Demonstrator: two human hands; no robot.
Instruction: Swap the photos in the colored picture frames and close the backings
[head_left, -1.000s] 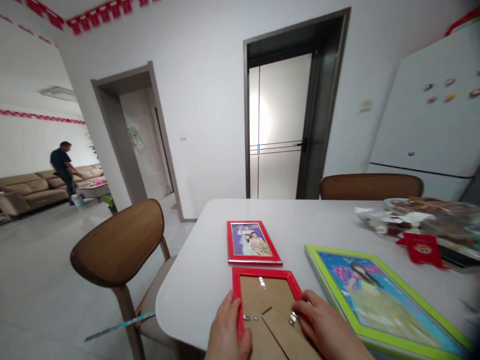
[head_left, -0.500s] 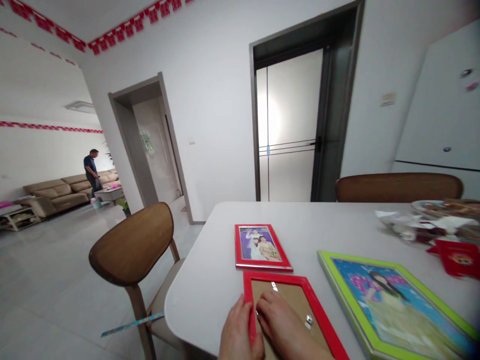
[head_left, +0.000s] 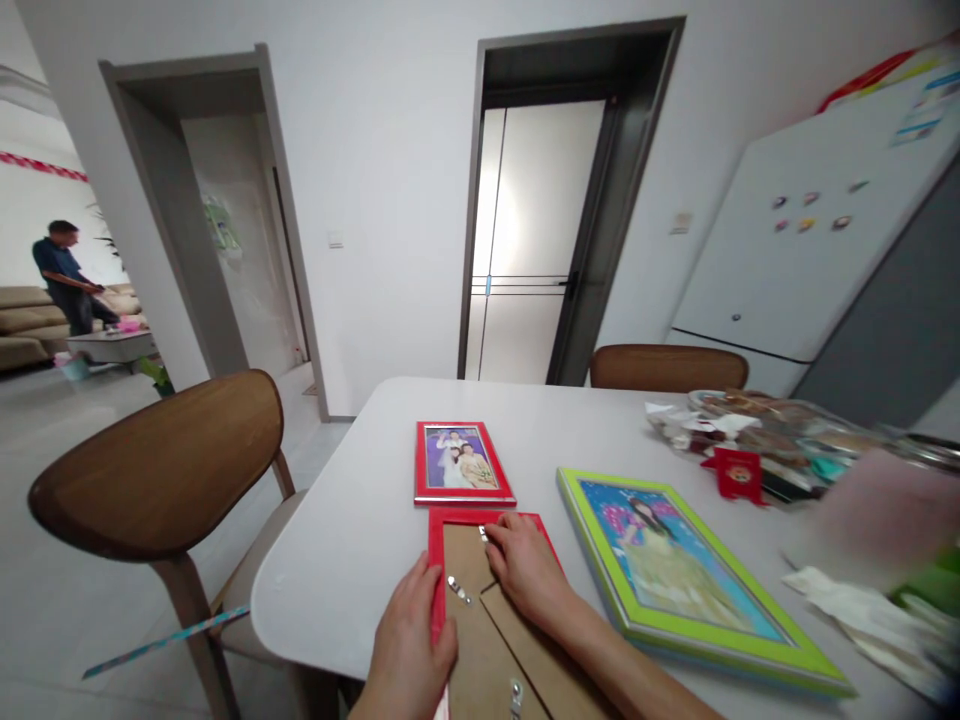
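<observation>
A red picture frame lies face down on the white table, its brown backing board and small metal clips showing. My left hand grips the left edge of this frame, thumb over the near part and fingers along the side. At the top of the backing, my right hand has its fingertips closed on a metal clip. Another clip on the left is turned at a slant. Just beyond is a second red frame, face up with a photo. The lower end of the held frame is out of view.
To the right lies a green frame with a photo. Bags, a red packet and tissue crowd the right of the white table. A wooden chair stands left; a person stands far left.
My right hand has moved from the left edge of the backing up to the clip at the top. My left hand still holds the frame's left side. The view has swung right.
</observation>
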